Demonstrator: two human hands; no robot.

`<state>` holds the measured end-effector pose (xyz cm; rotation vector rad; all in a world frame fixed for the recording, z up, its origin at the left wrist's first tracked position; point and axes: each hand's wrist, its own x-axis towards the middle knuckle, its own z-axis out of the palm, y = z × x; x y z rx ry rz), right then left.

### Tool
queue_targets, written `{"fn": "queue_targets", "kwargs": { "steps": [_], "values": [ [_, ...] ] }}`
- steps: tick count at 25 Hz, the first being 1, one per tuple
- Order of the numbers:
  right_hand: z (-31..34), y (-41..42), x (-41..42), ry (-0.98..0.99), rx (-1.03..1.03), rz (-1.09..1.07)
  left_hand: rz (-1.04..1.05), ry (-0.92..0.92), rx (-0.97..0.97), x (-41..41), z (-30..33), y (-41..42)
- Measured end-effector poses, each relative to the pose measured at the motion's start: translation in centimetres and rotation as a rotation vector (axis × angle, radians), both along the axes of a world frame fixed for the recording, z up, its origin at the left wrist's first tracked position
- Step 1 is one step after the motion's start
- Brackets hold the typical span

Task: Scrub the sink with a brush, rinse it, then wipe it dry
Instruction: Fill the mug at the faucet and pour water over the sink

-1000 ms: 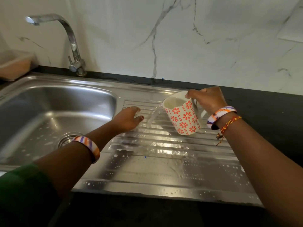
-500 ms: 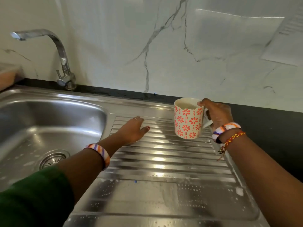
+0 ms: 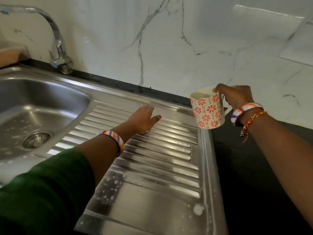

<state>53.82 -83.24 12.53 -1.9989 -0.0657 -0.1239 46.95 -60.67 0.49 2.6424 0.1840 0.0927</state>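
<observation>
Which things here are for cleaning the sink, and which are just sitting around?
For the job:
- sink, soap flecks in its basin
- drainboard, left hand flat on it
- flowered mug with water, gripped by right hand
- tap, for rinsing

Just there:
- container at the left edge, blurred
- black counter
- marble wall

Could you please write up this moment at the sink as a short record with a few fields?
stage: rinsing, sink not yet wiped dry
left hand: flat, fingers straight, on the ribbed drainboard
right hand: holds the flowered mug about upright above the drainboard's right edge
mug contents: some water visible
basin: wet, white foam specks near the drain
tap: no water seen running
</observation>
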Motion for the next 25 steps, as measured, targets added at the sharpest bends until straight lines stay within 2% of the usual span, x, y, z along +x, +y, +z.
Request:
{"fn": "queue_targets", "kwargs": {
  "steps": [4,8,12,16,19,25],
  "values": [
    [-0.2,-1.8,2.2,-0.016,-0.187,0.132,0.029,-0.016,-0.004,2.1,-0.3,-3.2],
    [-0.4,-3.2,3.9,-0.032,-0.353,0.233,0.099,-0.078,-0.161,4.7,0.2,-5.0],
    [-0.6,-4.0,5.2,-0.054,-0.392,0.271,0.186,-0.087,-0.193,6.7,0.0,-5.4],
    [-0.1,-4.5,6.0,-0.083,-0.375,0.302,0.221,-0.011,-0.180,8.4,-1.6,-5.4],
    [0.0,-4.3,6.5,-0.093,-0.370,0.293,0.182,-0.004,-0.174,9.5,-2.1,-5.8],
    [-0.1,-3.2,6.4,-0.158,-0.605,0.415,-0.012,0.025,-0.080,11.0,-2.2,-8.2]
  ]
}}
